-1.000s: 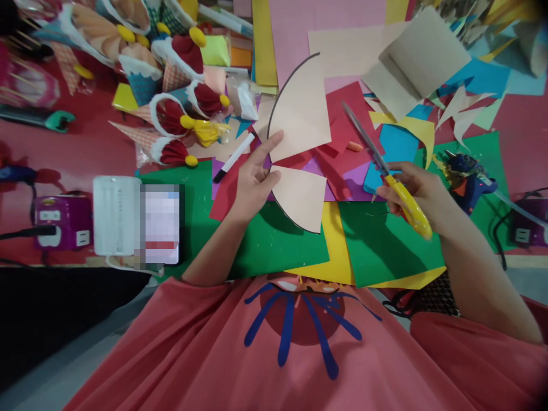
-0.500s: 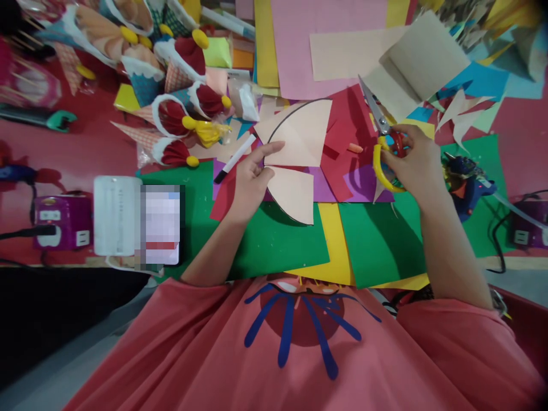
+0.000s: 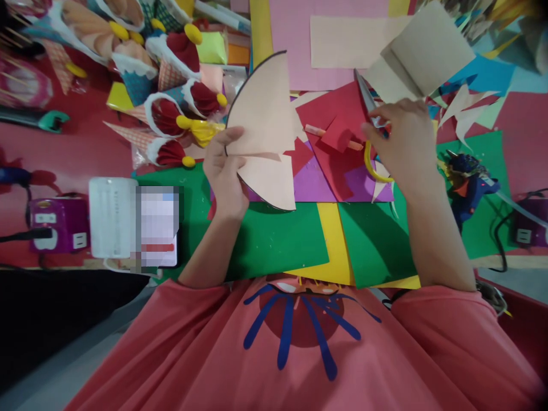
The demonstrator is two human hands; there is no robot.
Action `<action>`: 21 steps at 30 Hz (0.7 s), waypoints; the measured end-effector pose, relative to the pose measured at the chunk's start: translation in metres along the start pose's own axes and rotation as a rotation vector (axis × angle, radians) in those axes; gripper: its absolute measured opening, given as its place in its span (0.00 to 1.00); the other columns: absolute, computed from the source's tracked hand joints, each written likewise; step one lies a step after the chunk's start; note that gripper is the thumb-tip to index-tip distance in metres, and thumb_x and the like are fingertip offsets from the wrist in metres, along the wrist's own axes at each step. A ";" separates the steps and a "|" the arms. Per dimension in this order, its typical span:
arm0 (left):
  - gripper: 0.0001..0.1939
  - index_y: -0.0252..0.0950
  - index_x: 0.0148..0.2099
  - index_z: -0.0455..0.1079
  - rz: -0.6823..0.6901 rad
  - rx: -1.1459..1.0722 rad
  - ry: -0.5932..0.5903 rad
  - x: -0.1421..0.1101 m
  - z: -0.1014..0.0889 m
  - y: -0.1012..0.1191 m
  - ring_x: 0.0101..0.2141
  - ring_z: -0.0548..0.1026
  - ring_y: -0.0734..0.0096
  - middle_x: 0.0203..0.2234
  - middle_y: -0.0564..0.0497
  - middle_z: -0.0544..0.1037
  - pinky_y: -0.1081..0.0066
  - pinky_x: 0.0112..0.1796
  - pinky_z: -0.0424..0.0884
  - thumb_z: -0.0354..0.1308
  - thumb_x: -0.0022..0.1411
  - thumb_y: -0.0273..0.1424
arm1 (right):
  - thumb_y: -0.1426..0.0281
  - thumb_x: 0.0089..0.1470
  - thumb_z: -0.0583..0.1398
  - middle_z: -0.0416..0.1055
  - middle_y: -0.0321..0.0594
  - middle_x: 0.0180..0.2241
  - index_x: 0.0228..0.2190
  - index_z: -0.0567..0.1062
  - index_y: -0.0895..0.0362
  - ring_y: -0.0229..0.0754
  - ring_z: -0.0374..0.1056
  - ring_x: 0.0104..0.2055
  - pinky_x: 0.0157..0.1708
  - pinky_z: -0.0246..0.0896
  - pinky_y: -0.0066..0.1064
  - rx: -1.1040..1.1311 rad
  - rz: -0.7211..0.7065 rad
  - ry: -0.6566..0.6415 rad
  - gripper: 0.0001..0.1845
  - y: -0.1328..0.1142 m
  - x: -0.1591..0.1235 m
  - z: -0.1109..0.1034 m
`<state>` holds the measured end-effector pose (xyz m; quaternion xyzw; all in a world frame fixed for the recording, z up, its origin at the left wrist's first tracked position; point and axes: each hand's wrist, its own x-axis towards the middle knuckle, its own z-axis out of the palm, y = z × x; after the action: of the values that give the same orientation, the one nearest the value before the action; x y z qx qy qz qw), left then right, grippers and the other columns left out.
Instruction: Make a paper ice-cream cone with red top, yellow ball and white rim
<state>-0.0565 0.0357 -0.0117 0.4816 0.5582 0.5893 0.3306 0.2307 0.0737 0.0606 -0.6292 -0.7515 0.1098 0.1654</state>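
My left hand (image 3: 225, 165) pinches a cream paper half-circle (image 3: 263, 108) by its curved left side. A dark line follows its curved edge, and a slit runs inward from the straight right side, splitting it into a larger upper and a smaller lower part. My right hand (image 3: 400, 142) is closed on a pair of scissors (image 3: 365, 94) with red and yellow handles, mostly covered by the fingers. Their blades point up and away from me, apart from the paper. Red paper scraps (image 3: 338, 134) and a peach-coloured stick (image 3: 314, 131) lie between the hands.
Cone-shaped gnome figures (image 3: 165, 114) crowd the upper left. A phone (image 3: 160, 228) and a white box (image 3: 112, 217) lie at the left. Folded cream card (image 3: 428, 51) and cut scraps fill the upper right. A blue glue gun (image 3: 475, 185) rests at the right on green sheets (image 3: 274, 240).
My left hand has shifted left with the cream paper, raising it so that its whole curved shape shows. My right hand has moved slightly left and turned with the scissors.
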 end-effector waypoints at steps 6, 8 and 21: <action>0.29 0.43 0.51 0.68 0.064 -0.052 -0.184 -0.006 0.006 -0.001 0.52 0.72 0.65 0.49 0.54 0.75 0.60 0.54 0.70 0.57 0.56 0.58 | 0.63 0.60 0.59 0.69 0.52 0.50 0.44 0.73 0.57 0.61 0.59 0.57 0.57 0.57 0.56 -0.046 -0.131 -0.261 0.14 -0.029 0.029 0.038; 0.32 0.45 0.53 0.68 0.095 -0.083 -0.250 -0.008 0.007 0.002 0.55 0.71 0.61 0.52 0.53 0.74 0.59 0.56 0.70 0.60 0.53 0.59 | 0.67 0.58 0.60 0.69 0.50 0.47 0.37 0.72 0.54 0.60 0.59 0.56 0.57 0.57 0.56 -0.016 -0.084 -0.257 0.05 -0.029 0.036 0.050; 0.20 0.39 0.56 0.71 0.119 0.374 -0.688 -0.018 0.011 0.024 0.53 0.75 0.60 0.53 0.48 0.77 0.60 0.54 0.73 0.56 0.62 0.36 | 0.68 0.67 0.47 0.72 0.40 0.47 0.35 0.64 0.52 0.35 0.65 0.49 0.55 0.61 0.32 0.575 0.099 0.063 0.09 -0.010 0.037 0.019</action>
<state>-0.0368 0.0190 0.0073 0.7344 0.4835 0.3000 0.3700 0.2086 0.1093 0.0513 -0.5955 -0.6524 0.3067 0.3545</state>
